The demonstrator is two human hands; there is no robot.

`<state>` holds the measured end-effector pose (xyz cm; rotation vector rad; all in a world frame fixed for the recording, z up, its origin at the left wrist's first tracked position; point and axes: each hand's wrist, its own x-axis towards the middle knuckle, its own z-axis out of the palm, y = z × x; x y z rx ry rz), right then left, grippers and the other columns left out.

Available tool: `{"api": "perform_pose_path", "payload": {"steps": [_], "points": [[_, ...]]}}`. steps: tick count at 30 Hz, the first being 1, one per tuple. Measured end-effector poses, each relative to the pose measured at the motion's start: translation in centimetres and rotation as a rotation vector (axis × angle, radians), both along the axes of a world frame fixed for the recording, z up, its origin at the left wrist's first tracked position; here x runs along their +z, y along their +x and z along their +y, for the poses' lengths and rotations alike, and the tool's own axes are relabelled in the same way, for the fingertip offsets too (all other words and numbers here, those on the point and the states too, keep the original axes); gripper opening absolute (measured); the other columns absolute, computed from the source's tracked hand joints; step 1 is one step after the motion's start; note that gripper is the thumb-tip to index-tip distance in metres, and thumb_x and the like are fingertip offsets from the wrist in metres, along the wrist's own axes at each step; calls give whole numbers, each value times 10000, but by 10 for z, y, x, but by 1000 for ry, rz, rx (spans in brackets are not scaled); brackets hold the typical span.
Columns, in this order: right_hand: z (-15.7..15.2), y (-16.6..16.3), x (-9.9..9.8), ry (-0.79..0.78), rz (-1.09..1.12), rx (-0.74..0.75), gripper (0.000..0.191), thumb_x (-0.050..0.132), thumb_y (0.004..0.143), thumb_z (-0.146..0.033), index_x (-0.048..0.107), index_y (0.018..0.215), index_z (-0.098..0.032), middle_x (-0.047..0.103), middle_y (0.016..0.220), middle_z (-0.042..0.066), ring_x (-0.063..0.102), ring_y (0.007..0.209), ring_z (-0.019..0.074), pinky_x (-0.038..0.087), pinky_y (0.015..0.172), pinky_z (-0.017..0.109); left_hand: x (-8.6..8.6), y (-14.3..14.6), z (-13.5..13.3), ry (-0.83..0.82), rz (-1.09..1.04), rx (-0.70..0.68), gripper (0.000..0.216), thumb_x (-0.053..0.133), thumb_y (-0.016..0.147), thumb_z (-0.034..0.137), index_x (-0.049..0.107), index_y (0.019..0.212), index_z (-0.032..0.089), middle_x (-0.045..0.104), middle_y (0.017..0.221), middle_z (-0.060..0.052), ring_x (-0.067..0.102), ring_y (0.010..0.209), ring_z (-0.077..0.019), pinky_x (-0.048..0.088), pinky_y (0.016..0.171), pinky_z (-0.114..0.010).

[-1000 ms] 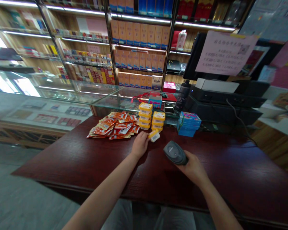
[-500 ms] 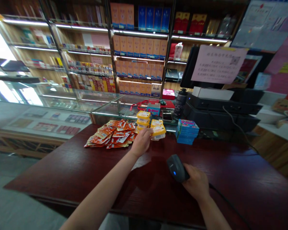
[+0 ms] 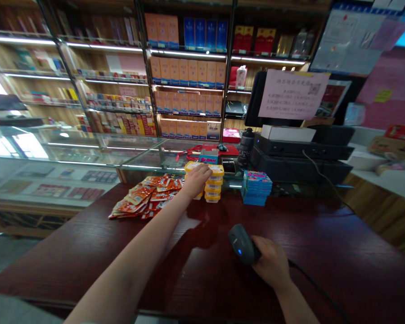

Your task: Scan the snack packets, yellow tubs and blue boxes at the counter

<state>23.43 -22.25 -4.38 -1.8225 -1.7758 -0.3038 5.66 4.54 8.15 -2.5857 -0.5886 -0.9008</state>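
My left hand reaches out over two side-by-side stacks of yellow tubs. Its fingers are bent around the upper part of the left stack, on a yellow tub, and they hide most of that stack. My right hand is wrapped around the handle of a dark barcode scanner, whose blue light is lit and whose head points left. Just left of the tubs lies a heap of orange snack packets. A stack of blue boxes stands to the right of the tubs.
A dark wooden table spans the front, with a glass display counter behind it. A black bottle, a phone and a monitor stand or lie at the back. The scanner's cable trails right. Stocked shelves fill the wall.
The tilted tubs on the right now form a straight, taller stack. My left hand has shifted up onto the left stack. The view has turned slightly right; my right hand still holds the scanner.
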Motion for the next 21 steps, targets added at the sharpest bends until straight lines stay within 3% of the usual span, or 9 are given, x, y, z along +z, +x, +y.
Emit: {"api": "perform_pose_path", "payload": {"steps": [7, 10, 15, 18, 21], "points": [[-1, -2, 5, -78, 16, -24, 307, 471, 704, -139, 640, 957, -184, 714, 934, 76, 653, 831, 210, 459, 758, 295, -8, -7, -10, -11, -101, -10, 313, 454, 860, 130, 601, 1123, 216, 584, 1195, -100, 451, 1237, -247, 380, 1047, -437], [-1, -2, 5, -72, 19, -27, 274, 477, 718, -151, 638, 937, -190, 713, 934, 76, 649, 838, 212, 455, 762, 298, -31, -9, -27, -48, -82, -4, 342, 485, 850, 144, 586, 1165, 232, 547, 1251, -109, 466, 1219, -267, 384, 1033, -460], [-2, -2, 6, -92, 19, -21, 248, 489, 732, -163, 636, 929, -194, 712, 954, 77, 646, 852, 214, 448, 763, 293, -86, -4, -49, -250, 267, -93, 303, 511, 850, 157, 580, 1139, 213, 614, 1066, -96, 565, 1029, -227, 465, 914, -368], [-1, -3, 8, -117, 35, -17, 243, 492, 738, -167, 639, 930, -192, 711, 958, 77, 647, 848, 216, 446, 755, 294, -110, 4, -47, -347, 214, -39, 364, 543, 845, 178, 527, 1209, 193, 576, 1165, -108, 544, 1075, -232, 450, 942, -380], [-2, -4, 10, -126, 45, -20, 235, 496, 734, -167, 642, 917, -192, 712, 938, 74, 648, 843, 216, 440, 757, 294, -120, 11, -41, -395, 104, 33, 370, 529, 861, 189, 502, 1230, 173, 551, 1195, -113, 522, 1110, -237, 432, 972, -398]]}}
